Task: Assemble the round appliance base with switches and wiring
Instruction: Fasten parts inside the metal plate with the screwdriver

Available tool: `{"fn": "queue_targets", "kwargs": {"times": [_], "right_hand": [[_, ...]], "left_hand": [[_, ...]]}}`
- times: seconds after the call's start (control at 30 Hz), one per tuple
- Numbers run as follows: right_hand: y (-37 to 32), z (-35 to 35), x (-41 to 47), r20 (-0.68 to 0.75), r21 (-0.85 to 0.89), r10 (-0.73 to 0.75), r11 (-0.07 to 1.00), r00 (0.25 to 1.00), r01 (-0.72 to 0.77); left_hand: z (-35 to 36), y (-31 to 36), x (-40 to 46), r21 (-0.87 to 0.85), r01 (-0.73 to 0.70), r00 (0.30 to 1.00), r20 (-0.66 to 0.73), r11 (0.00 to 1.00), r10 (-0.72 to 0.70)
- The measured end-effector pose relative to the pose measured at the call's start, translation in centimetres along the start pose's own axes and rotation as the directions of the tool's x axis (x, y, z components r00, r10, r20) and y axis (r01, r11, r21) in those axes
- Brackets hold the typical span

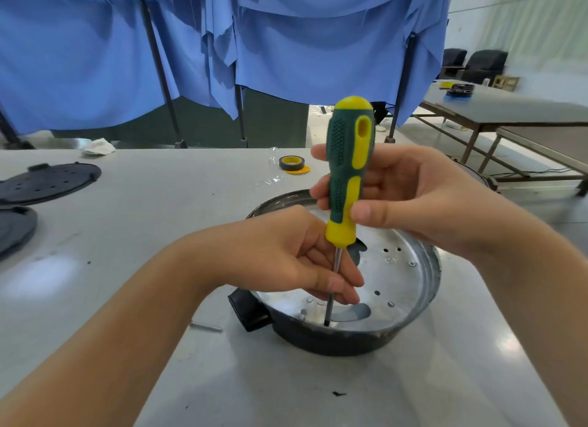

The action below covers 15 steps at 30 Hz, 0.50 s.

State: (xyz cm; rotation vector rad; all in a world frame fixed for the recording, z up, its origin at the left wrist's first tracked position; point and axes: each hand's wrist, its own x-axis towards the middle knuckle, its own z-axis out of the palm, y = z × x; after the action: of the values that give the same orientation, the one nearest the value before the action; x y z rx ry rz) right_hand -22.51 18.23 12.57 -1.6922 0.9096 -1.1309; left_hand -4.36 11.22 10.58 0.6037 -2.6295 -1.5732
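Observation:
The round appliance base [410, 286] sits on the white table, a shiny metal pan with several holes and screws inside a dark outer rim, with a black block on its left side. A green and yellow screwdriver [348, 165] stands upright in it, its tip down near the front inner wall. My right hand [410, 191] grips the handle. My left hand [286, 255] pinches the metal shaft just above the pan floor. What sits under the tip is too small to tell.
Two dark round plates [47, 181] lie at the table's left edge. A roll of tape [292, 163] and a crumpled cloth [98, 146] lie at the back. A small metal pin [206, 327] lies left of the base. Blue drapes hang behind; another table stands at the right.

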Motion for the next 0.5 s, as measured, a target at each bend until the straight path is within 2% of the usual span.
{"fn": "queue_targets", "kwargs": {"times": [0.1, 0.2, 0.37, 0.43, 0.5], "right_hand": [[-0.4, 0.4, 0.0, -0.096, -0.08, -0.022, 0.997, 0.995, 0.014], [-0.8, 1.3, 0.0, -0.133, -0.181, -0.062, 0.983, 0.989, 0.038], [-0.3, 3.1, 0.4, -0.33, -0.477, -0.163, 0.879, 0.93, -0.015], [-0.1, 3.6, 0.5, -0.393, -0.531, -0.202, 0.847, 0.897, -0.041], [-0.1, 3.5, 0.6, -0.405, -0.548, -0.176, 0.832, 0.897, -0.084]], "left_hand": [[0.0, -0.1, -0.1, 0.001, -0.014, 0.999, 0.042, 1.0, 0.014], [-0.1, 0.1, -0.3, 0.006, -0.037, 0.998, 0.047, 0.999, 0.036], [-0.2, 0.3, -0.1, 0.119, -0.051, 0.99, -0.128, 0.992, 0.066], [0.2, 0.2, 0.3, 0.18, -0.043, 0.979, -0.19, 0.983, 0.078], [0.3, -0.1, 0.5, 0.175, -0.045, 0.975, -0.209, 0.983, 0.082]]}}
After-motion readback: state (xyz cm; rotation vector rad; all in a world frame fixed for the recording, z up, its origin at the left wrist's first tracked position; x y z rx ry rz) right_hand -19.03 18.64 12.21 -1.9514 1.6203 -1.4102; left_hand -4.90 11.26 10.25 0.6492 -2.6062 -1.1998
